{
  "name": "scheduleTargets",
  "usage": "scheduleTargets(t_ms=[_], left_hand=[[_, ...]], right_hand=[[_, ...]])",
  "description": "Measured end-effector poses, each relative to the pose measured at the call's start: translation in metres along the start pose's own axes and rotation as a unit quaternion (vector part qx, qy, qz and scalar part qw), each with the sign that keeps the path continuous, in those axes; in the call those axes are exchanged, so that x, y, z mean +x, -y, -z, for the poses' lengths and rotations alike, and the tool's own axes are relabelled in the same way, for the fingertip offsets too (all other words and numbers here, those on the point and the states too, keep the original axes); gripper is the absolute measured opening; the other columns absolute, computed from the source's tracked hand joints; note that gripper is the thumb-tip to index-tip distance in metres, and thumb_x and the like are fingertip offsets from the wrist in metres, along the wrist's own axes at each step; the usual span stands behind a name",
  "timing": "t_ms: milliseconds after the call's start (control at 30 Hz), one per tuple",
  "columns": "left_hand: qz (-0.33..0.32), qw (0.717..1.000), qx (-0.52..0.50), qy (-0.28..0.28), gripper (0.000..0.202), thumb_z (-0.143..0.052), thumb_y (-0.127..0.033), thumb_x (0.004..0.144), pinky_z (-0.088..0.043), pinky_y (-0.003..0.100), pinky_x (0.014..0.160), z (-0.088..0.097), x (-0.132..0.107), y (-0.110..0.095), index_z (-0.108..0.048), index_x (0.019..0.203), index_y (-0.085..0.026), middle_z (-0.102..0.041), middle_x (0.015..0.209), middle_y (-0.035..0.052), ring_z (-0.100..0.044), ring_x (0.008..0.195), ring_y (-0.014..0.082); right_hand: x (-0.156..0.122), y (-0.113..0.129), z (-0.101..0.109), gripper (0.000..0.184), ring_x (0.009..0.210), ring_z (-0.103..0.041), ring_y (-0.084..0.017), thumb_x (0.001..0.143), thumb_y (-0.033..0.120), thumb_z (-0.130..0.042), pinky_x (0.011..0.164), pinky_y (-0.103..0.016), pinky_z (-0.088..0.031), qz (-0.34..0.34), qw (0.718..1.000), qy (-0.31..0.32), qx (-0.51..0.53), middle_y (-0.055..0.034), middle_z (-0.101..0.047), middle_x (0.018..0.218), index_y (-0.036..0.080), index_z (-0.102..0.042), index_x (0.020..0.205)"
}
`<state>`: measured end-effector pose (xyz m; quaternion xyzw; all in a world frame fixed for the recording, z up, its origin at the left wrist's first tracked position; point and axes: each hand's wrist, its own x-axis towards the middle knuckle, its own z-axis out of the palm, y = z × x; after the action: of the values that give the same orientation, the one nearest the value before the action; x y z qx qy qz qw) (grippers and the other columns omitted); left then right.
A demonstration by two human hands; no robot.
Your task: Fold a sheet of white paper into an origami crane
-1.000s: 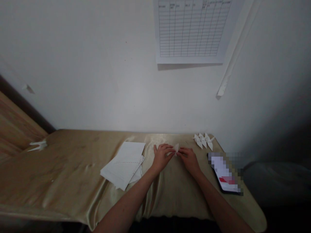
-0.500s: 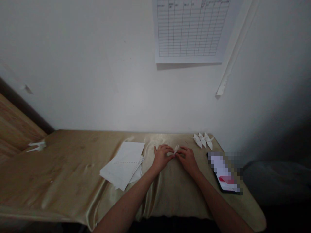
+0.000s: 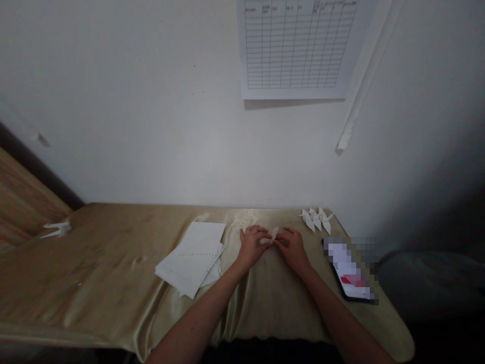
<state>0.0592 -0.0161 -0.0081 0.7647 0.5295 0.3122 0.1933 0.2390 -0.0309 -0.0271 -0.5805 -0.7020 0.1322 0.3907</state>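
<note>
Between my two hands, above the cloth-covered table, is a small folded white paper, its upper part sticking up past the fingertips. My left hand pinches it from the left with thumb and index finger. From the right, the fingertips of my right hand are closed on the same paper. Its lower part is hidden by the fingers. Three folded paper cranes stand in a row beyond my right hand. To the left of my left hand lies a loose stack of white paper sheets.
A phone with a lit, partly blurred screen lies near the right edge of the table. Another folded white paper piece sits at the far left. A printed chart hangs on the wall behind.
My right fingers have shifted very slightly around the folded paper, which tilts a little differently. Everything else stays in place.
</note>
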Motion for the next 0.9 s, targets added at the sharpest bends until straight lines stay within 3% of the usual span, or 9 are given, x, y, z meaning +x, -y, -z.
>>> scheduleTargets(t_ms=[333, 633, 900], left_hand=[[-0.003, 1.000, 0.005, -0.010, 0.016, -0.079, -0.026, 0.077, -0.024, 0.057, 0.115, -0.0010, 0.0016, 0.0020, -0.078, 0.092, -0.032, -0.068, 0.123, 0.0015, -0.046, 0.130, 0.0284], [0.018, 0.999, -0.002, -0.035, 0.018, -0.078, -0.026, 0.075, -0.021, 0.058, 0.116, -0.0043, -0.0031, -0.0049, -0.074, 0.093, -0.027, -0.064, 0.127, 0.0035, -0.048, 0.127, 0.0269], [0.010, 1.000, -0.001, -0.014, 0.013, -0.072, -0.019, 0.080, -0.019, 0.061, 0.116, -0.0005, -0.0026, -0.0057, -0.076, 0.088, -0.028, -0.060, 0.133, 0.0025, -0.046, 0.130, 0.0279]], right_hand=[[-0.0003, -0.0009, 0.0013, 0.017, 0.129, -0.047, -0.030, 0.085, 0.026, -0.061, 0.108, -0.052, -0.030, 0.040, 0.999, 0.002, -0.024, -0.0043, -0.074, 0.108, 0.027, -0.076, 0.091], [0.0009, -0.0088, -0.0045, 0.013, 0.123, -0.046, -0.028, 0.084, 0.027, -0.061, 0.108, -0.047, -0.032, 0.047, 0.998, -0.033, -0.030, -0.0072, -0.067, 0.100, 0.023, -0.073, 0.087], [-0.0012, -0.0059, -0.0058, 0.016, 0.121, -0.045, -0.027, 0.087, 0.027, -0.057, 0.106, -0.046, -0.032, 0.046, 0.997, -0.014, -0.061, -0.0081, -0.063, 0.110, 0.023, -0.071, 0.092]])
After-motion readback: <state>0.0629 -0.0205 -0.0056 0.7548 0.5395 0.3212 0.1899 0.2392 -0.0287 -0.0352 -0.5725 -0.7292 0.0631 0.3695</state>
